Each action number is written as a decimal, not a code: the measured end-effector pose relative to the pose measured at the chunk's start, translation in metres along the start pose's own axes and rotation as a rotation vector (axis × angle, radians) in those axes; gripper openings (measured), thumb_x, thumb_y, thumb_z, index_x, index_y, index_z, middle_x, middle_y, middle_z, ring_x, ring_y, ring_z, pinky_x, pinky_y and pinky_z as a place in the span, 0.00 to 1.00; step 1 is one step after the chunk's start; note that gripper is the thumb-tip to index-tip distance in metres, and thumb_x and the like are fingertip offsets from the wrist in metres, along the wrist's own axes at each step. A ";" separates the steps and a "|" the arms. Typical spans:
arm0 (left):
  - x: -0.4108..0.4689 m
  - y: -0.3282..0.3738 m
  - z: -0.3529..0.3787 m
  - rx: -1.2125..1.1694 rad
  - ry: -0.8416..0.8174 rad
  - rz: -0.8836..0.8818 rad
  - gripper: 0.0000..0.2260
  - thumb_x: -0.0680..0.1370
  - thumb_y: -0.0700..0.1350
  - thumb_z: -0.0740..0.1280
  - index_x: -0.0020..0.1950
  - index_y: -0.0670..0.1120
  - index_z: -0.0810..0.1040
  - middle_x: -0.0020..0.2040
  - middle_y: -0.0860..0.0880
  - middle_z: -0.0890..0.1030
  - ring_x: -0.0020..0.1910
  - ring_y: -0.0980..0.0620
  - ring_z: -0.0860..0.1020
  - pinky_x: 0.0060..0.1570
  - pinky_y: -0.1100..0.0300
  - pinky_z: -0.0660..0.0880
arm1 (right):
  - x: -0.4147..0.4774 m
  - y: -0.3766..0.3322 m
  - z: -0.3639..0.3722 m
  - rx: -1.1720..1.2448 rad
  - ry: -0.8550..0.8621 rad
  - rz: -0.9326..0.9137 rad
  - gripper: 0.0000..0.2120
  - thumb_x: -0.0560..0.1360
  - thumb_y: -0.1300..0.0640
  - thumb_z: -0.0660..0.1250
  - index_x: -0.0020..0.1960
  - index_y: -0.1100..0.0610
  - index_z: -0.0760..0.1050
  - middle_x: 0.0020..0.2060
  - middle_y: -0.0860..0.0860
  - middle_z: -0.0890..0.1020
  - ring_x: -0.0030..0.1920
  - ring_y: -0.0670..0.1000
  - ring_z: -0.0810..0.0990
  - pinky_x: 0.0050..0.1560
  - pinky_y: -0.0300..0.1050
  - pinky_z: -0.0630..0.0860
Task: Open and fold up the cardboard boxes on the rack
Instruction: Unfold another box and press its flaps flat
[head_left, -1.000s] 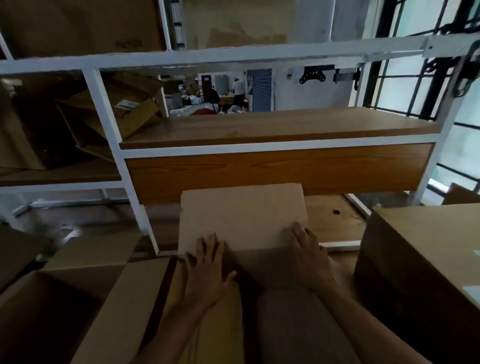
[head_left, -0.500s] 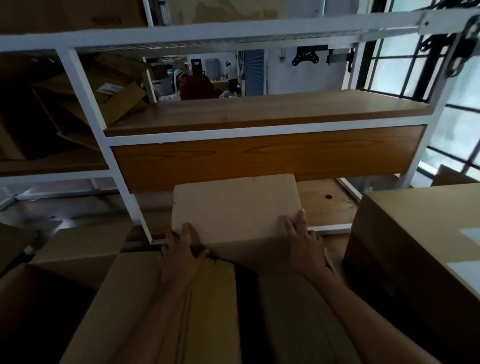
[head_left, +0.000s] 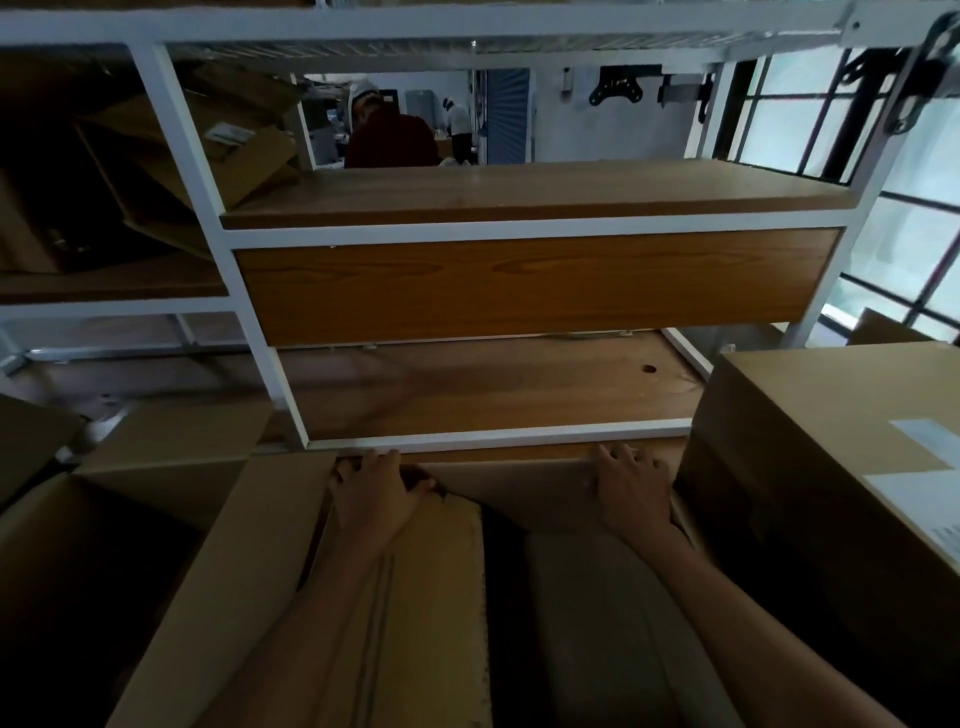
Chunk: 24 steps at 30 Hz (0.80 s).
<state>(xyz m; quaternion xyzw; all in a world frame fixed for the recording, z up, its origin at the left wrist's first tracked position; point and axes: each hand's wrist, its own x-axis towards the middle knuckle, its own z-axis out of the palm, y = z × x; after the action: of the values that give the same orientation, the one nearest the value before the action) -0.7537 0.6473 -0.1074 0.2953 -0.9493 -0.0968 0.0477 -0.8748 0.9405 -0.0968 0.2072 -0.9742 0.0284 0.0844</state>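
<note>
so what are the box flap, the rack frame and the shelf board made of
Box flap: cardboard, matte brown, bends along a crease. Rack frame: probably metal painted white, thin straight bars with a smooth coat. Shelf board: wood or wood-grain laminate, orange-brown with a slight sheen; the view cannot settle which.

The cardboard box (head_left: 410, 597) lies just before the rack (head_left: 258, 338), with the left hand (head_left: 371, 491) and right hand (head_left: 631, 488) on its far edge. A closed box (head_left: 831, 441) stands to its right and an open box (head_left: 104, 545) to its left. Loose cartons (head_left: 208, 156) lie on the rack's upper left shelf.
</note>
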 end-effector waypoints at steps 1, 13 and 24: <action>0.002 0.000 0.001 -0.025 -0.010 -0.006 0.37 0.68 0.75 0.54 0.69 0.53 0.69 0.70 0.48 0.71 0.68 0.40 0.69 0.66 0.40 0.65 | 0.001 0.002 0.001 0.001 -0.002 -0.008 0.22 0.77 0.47 0.64 0.69 0.50 0.68 0.66 0.54 0.74 0.65 0.59 0.73 0.62 0.57 0.71; -0.032 -0.021 -0.040 -0.393 0.022 0.126 0.19 0.80 0.52 0.64 0.69 0.48 0.72 0.68 0.48 0.74 0.64 0.51 0.74 0.61 0.60 0.69 | 0.041 0.012 -0.023 0.017 -0.204 0.099 0.26 0.78 0.44 0.62 0.73 0.51 0.62 0.77 0.60 0.56 0.75 0.70 0.50 0.70 0.69 0.56; -0.064 -0.031 -0.032 -0.906 -0.026 -0.102 0.15 0.80 0.49 0.65 0.67 0.52 0.76 0.64 0.50 0.78 0.61 0.52 0.76 0.60 0.53 0.73 | -0.052 -0.095 -0.042 1.316 -0.479 0.341 0.15 0.81 0.53 0.60 0.46 0.59 0.82 0.46 0.55 0.85 0.48 0.55 0.82 0.54 0.53 0.79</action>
<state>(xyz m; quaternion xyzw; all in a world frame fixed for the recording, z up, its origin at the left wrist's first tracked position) -0.6792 0.6542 -0.0847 0.2897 -0.7959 -0.5083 0.1555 -0.7827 0.8782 -0.0624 0.0607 -0.7657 0.5760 -0.2796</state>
